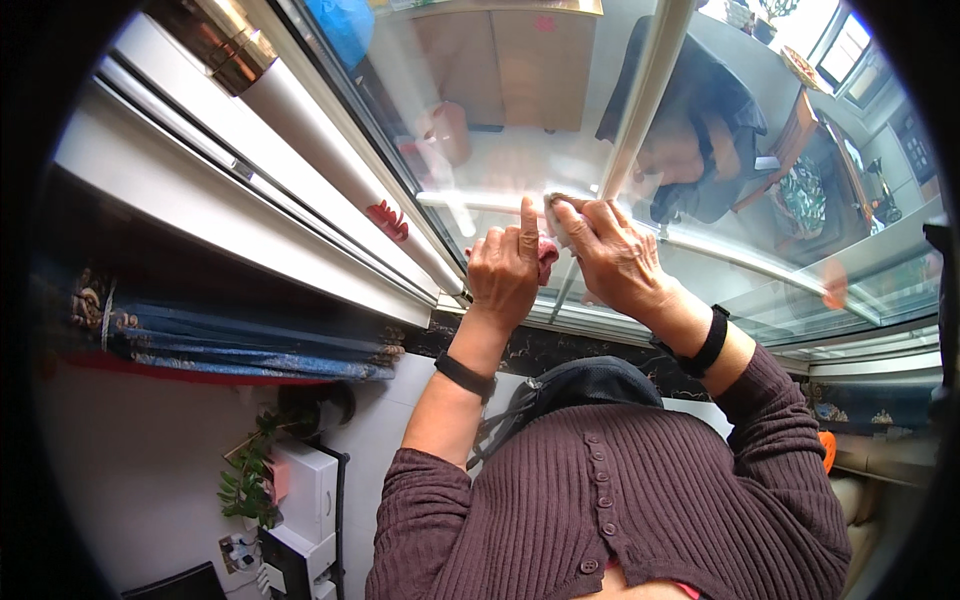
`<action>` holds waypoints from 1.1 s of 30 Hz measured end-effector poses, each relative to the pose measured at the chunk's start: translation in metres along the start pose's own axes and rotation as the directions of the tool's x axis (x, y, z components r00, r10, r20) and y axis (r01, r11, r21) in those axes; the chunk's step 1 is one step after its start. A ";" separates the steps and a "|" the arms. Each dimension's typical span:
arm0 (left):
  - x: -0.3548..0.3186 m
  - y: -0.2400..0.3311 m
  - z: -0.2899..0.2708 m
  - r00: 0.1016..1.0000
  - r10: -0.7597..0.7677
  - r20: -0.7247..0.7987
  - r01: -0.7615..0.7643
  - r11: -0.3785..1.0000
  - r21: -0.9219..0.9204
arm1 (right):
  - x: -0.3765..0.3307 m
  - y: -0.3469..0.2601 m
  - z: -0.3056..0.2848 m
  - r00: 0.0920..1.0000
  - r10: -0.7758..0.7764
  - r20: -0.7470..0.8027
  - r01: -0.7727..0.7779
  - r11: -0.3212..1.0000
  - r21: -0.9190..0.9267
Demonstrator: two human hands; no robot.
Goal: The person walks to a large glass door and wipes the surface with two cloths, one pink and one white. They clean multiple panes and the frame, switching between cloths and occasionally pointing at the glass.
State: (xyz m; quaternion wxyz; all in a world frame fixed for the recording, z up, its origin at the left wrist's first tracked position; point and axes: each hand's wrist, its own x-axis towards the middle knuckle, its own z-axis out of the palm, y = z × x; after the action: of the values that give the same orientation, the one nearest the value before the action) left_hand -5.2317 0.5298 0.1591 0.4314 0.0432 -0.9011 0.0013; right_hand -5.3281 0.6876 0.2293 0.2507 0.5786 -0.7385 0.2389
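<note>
**Two hands crowded at one spot on the window frame**

You had both hands up against the glass pane (pixel 500 110), close to where the pale upright window frame (pixel 640 100) met the lower rail (pixel 740 265). Your right hand (pixel 610 255) was closed around a small white cloth (pixel 556 222), pinching it just left of the window frame and pressing it onto the glass. Your left hand (pixel 505 270) sat further left of the frame, touching the right one, its fingers curled around something pink-red (pixel 546 258) and its forefinger stretched straight up onto the pane. What that pink thing was, I could not tell; most of it was hidden in your grip.

The risks I judged from that position:

- The white cloth was held only by the fingertips, with little of it showing. A hard wipe could have pulled it free, and it would have dropped to the sill below the frame.
- Both hands shared one small patch, so a sideways stroke by one could have knocked the other and loosened its hold.
- Your forefinger lay bare on the glass, which would likely have left a smear beside the frame.
- You were leaning your weight into the pane with arms raised; a slip of the cloth on smooth glass could have sent your knuckles against the window frame.
</note>
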 end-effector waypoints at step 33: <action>-0.002 0.004 0.011 0.998 -0.023 -0.061 0.020 0.998 -0.058 | -0.011 0.003 0.000 1.000 0.026 0.012 -0.025 0.993 -0.114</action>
State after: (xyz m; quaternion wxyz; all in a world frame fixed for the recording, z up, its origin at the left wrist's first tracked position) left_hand -5.2388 0.5339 0.1507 0.4598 0.0403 -0.8867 -0.0279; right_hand -5.3291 0.6963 0.2215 0.2752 0.5555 -0.7599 0.1954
